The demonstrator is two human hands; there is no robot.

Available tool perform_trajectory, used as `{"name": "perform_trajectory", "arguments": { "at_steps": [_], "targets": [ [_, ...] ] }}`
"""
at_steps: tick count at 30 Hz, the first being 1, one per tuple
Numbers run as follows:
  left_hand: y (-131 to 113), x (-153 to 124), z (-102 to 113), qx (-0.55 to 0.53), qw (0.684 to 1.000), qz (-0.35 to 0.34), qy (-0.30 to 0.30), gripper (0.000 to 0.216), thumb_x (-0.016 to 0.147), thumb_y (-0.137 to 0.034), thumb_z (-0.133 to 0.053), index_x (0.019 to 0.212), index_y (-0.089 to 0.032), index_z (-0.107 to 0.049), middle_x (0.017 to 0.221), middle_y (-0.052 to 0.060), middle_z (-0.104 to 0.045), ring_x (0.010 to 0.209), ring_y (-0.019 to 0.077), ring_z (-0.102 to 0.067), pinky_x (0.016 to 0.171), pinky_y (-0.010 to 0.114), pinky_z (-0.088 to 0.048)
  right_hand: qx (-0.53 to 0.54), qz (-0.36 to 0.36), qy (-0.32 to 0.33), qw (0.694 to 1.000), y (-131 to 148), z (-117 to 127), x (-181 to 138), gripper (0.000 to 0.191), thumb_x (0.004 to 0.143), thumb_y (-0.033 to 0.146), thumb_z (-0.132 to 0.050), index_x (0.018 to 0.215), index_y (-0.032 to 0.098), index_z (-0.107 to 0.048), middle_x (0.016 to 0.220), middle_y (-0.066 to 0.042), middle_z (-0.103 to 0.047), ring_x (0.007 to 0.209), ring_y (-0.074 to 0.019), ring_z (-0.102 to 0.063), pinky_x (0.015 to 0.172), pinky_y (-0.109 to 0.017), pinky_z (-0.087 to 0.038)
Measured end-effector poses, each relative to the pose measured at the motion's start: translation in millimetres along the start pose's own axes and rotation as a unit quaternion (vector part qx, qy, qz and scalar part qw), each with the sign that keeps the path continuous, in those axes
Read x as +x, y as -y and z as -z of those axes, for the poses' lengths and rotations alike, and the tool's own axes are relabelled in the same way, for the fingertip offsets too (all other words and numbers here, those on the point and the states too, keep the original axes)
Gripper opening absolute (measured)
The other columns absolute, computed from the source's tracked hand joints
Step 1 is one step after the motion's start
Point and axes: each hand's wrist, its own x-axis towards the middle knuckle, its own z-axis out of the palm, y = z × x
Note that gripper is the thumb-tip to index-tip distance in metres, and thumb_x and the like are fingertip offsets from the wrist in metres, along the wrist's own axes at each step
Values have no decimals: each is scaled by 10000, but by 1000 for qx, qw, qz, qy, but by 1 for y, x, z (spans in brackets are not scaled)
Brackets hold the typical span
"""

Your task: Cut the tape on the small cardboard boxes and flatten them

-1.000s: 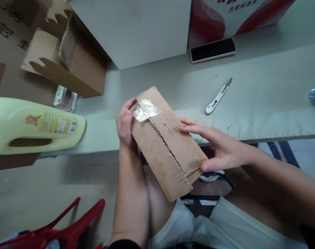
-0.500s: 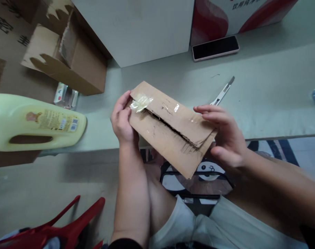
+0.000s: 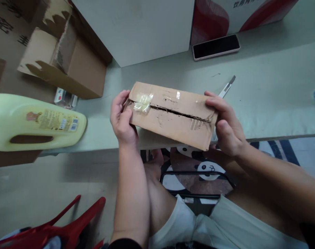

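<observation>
I hold a small flat brown cardboard box (image 3: 170, 121) over the front edge of the pale green table (image 3: 263, 107). Its top seam runs lengthways and is split, with crumpled clear tape at the left end. My left hand (image 3: 122, 119) grips the left end, thumb beside the tape. My right hand (image 3: 226, 126) is closed round the right end, fingers on top and thumb at the side.
A white utility knife (image 3: 226, 88) lies just behind my right hand. A phone (image 3: 216, 46) rests farther back by a red and white carton (image 3: 224, 14). An open brown box (image 3: 66, 65) and a yellow jug (image 3: 35, 122) are at the left, a red chair (image 3: 64, 228) below.
The box has turned from slanting toward me to lying almost level, crosswise. My right hand went from resting flat on it to gripping its right end.
</observation>
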Motion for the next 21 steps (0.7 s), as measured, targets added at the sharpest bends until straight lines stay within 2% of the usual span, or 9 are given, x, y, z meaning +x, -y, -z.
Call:
{"name": "perform_trajectory", "arguments": {
  "at_steps": [3, 7, 11, 14, 18, 21],
  "targets": [
    [-3, -1, -4, -10, 1000, 7, 7, 297, 764, -248, -611, 1020, -215, -757, 1214, 25, -732, 1246, 243, -626, 1123, 430, -473, 21, 7, 5, 1000, 0, -1, 0, 415, 985, 497, -437, 1338, 303, -537, 1395, -94, -541, 1392, -312, -459, 1155, -548, -394],
    [-4, -1, -6, -4, 1000, 20, -20, 260, 770, -189, -564, 899, -218, -789, 1169, 22, -745, 1203, 250, -651, 1108, 486, -485, 22, 1, -12, 1000, -3, -1, 1, 366, 961, 488, -496, 1265, 296, -566, 1279, -100, -570, 1257, -297, -534, 1076, -519, -441],
    [-7, -2, -6, 4, 1000, 2, -30, 300, 744, -138, -534, 855, -227, -797, 1100, 23, -757, 1138, 242, -672, 1127, 499, -456, 18, -9, -26, 999, -3, -1, 1, 323, 972, 463, -471, 1237, 306, -567, 1293, -92, -564, 1281, -288, -523, 1093, -512, -430],
    [-10, -3, -7, -4, 999, -2, -36, 336, 710, -104, -520, 832, -237, -803, 1059, 17, -762, 1113, 233, -674, 1101, 477, -471, -20, -7, -31, 999, 0, 1, -1, 359, 962, 507, -449, 1239, 304, -555, 1358, -98, -526, 1349, -310, -482, 1141, -552, -398],
    [-9, -4, -5, -9, 999, -11, -29, 306, 718, -129, -553, 841, -250, -806, 1071, 18, -762, 1113, 236, -672, 1063, 453, -493, -104, 37, -42, 993, 4, 3, -6, 542, 847, 711, -482, 1212, 318, -556, 1472, -69, -433, 1439, -391, -381, 1188, -661, -310],
    [-6, -5, -2, 11, 999, -41, 0, 235, 783, -215, -605, 924, -262, -786, 1132, 25, -737, 1166, 258, -652, 1087, 466, -479, -135, 81, -27, 987, 5, 4, -5, 563, 802, 743, -505, 1186, 335, -565, 1432, -54, -489, 1425, -416, -393, 1189, -706, -275]
  ]
}}
